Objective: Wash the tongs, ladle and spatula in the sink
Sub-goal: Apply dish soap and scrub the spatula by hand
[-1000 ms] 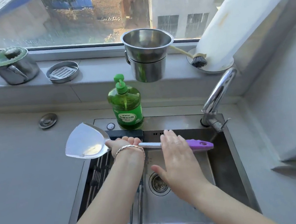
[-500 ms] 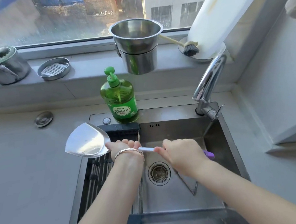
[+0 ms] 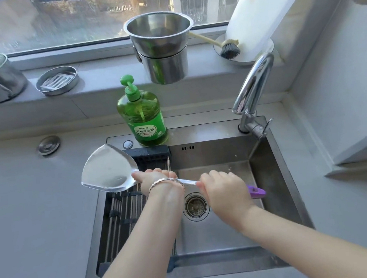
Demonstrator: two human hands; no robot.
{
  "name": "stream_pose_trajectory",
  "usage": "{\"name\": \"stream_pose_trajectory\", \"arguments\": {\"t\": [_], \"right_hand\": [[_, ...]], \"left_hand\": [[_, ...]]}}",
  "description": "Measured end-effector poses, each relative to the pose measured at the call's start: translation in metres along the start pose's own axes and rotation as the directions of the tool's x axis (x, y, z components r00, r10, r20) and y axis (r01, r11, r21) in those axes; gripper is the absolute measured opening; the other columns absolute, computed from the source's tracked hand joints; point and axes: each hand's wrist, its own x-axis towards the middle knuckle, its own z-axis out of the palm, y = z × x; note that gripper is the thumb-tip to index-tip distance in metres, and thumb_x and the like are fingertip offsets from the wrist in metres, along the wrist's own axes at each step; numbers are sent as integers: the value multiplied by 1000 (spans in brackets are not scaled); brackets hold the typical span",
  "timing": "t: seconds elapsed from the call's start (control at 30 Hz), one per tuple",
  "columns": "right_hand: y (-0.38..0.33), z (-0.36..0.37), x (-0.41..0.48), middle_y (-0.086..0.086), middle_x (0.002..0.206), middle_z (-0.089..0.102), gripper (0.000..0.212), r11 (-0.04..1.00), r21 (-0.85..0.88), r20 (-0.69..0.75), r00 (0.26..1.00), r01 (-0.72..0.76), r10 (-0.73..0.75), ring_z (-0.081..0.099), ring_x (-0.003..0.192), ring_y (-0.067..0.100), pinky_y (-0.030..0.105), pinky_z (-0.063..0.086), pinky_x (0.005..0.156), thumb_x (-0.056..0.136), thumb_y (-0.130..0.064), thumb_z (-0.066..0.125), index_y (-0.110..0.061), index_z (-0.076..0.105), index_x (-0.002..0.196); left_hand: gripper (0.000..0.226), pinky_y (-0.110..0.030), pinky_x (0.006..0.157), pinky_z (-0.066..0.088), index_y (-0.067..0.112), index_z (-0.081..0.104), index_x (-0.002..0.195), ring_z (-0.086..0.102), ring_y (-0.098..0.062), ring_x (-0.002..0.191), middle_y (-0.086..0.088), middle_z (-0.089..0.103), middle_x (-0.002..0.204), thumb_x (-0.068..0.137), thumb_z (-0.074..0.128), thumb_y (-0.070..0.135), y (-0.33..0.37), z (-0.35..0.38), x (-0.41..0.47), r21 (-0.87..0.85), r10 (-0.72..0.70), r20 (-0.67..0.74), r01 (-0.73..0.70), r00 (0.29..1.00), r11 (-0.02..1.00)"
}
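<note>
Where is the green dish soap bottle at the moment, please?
In the head view, the green dish soap bottle stands upright on the sink's back ledge, left of the faucet.

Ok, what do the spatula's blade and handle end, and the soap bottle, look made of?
Spatula: the blade looks like polished steel, mirror-bright with glare; the purple handle end looks like matte plastic, though silicone is possible. Soap bottle: clear green plastic, the liquid showing through, with an opaque green pump.
</note>
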Motion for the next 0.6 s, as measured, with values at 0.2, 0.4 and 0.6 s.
{"name": "stream_pose_trajectory", "arguments": {"t": [0.2, 0.4, 0.6], "right_hand": [[23, -38, 33, -3, 42, 43, 50, 624, 374, 911, 399, -686, -108, 36, 33, 13, 20, 33, 40, 96, -45, 29, -11, 52, 67], [46, -38, 12, -9, 51, 42, 40, 149, 484, 833, 401, -862, -382, 34, 36, 2, 12, 29, 36, 96, -47, 35, -14, 55, 86], [9, -45, -5, -4, 56, 38, 53, 943, 72, 477, 842, -325, 253, 46, 66, 24, 29, 32, 54, 89, -64, 30, -21, 32, 58]], "left_hand": [[42, -17, 43, 15, 21, 22, 59, 22, -8, 40, 5, 26, 51, 99, 26, 35, -5, -11, 11, -45, -110, 13, 111, 994, 993], [52, -6, 34, 9, 17, 18, 54, 12, -10, 19, 7, 14, 26, 98, 31, 44, 6, 3, 4, -7, -60, -30, 60, 998, 998], [46, -7, 34, 11, 17, 23, 58, 14, -9, 21, 9, 16, 27, 98, 32, 40, -1, -3, -1, -21, 14, -86, -16, 996, 1000]]}}
